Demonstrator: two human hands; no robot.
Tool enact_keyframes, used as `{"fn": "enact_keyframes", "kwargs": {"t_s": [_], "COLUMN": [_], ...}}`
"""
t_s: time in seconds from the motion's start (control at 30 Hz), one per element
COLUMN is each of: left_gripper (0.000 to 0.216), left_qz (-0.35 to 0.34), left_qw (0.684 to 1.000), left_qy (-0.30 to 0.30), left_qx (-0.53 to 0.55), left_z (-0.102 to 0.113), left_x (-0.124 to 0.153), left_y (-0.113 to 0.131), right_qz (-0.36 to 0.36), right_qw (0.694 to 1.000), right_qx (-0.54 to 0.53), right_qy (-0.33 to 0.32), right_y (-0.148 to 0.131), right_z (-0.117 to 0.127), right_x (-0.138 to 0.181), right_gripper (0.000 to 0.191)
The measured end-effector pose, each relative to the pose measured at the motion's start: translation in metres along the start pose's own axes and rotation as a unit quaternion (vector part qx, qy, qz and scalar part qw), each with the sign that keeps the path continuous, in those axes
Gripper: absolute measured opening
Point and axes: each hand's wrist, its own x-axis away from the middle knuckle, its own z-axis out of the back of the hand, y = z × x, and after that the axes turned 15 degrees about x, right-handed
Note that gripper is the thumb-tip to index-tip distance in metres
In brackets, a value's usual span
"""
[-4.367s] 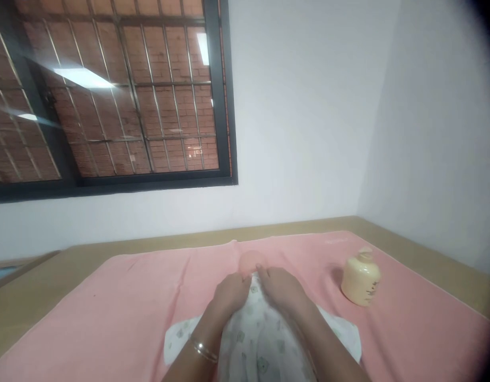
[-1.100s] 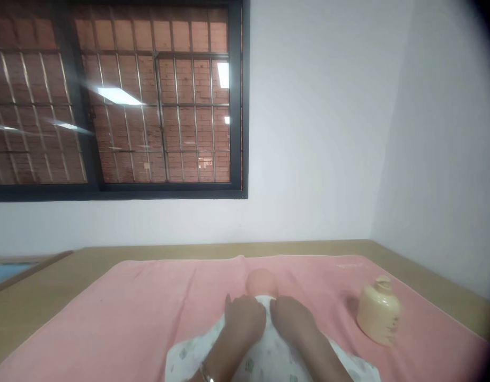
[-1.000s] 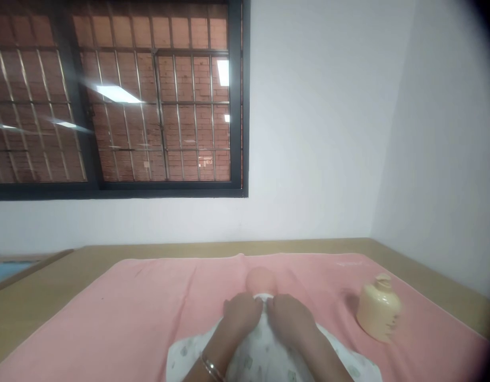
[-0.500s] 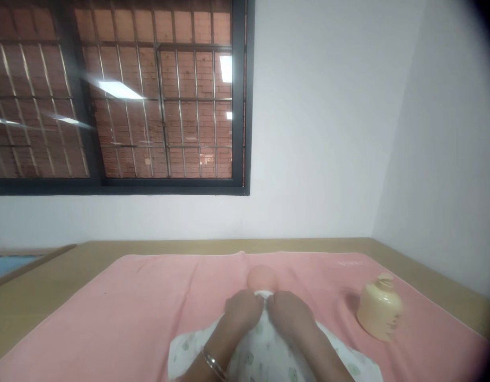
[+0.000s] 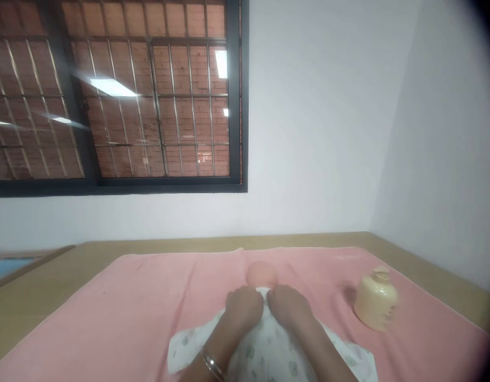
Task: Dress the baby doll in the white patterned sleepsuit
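A white baby garment (image 5: 264, 345) with small green prints lies spread over the pink towel, its sleeves out to both sides. Just beyond its neckline shows a smooth, round, skin-coloured form (image 5: 261, 274), like the top of a doll's head. My left hand (image 5: 245, 306), with a silver bangle at the wrist, is closed on the neckline's left side. On the right side of the same edge, my right hand (image 5: 288, 305) is closed too, its fingertips turned inward. The two hands are a small gap apart. What lies under the cloth is hidden.
The pink towel (image 5: 141, 302) covers most of a tan table (image 5: 38, 297). To the right stands a cream pump bottle (image 5: 376, 301). Behind the table are a white wall (image 5: 316, 116) and a barred window (image 5: 157, 106). Something blue (image 5: 10, 268) shows at the far left.
The view has shifted slightly. Both hands keep their hold on the neckline, with hardly any movement against the cloth.
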Motion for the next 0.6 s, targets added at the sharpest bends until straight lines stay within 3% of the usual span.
{"fn": "enact_keyframes", "kwargs": {"t_s": [0.27, 0.5, 0.6], "left_gripper": [0.049, 0.05, 0.049], "left_qz": [0.041, 0.131, 0.136], "left_qw": [0.997, 0.983, 0.981], "left_qy": [-0.009, 0.076, 0.086], "left_qx": [0.068, 0.105, 0.112], "left_z": [-0.012, -0.017, -0.016], "left_x": [-0.012, -0.014, -0.014], "left_y": [-0.012, 0.002, 0.007], "right_qz": [0.058, -0.05, -0.071], "right_qw": [0.998, 0.995, 0.992], "right_qx": [0.02, -0.082, -0.1], "right_qy": [-0.006, 0.019, 0.037], "right_y": [0.007, 0.005, 0.005], "right_z": [-0.019, -0.028, -0.03], "right_x": [-0.014, -0.02, -0.02], "right_gripper": [0.042, 0.051, 0.053]}}
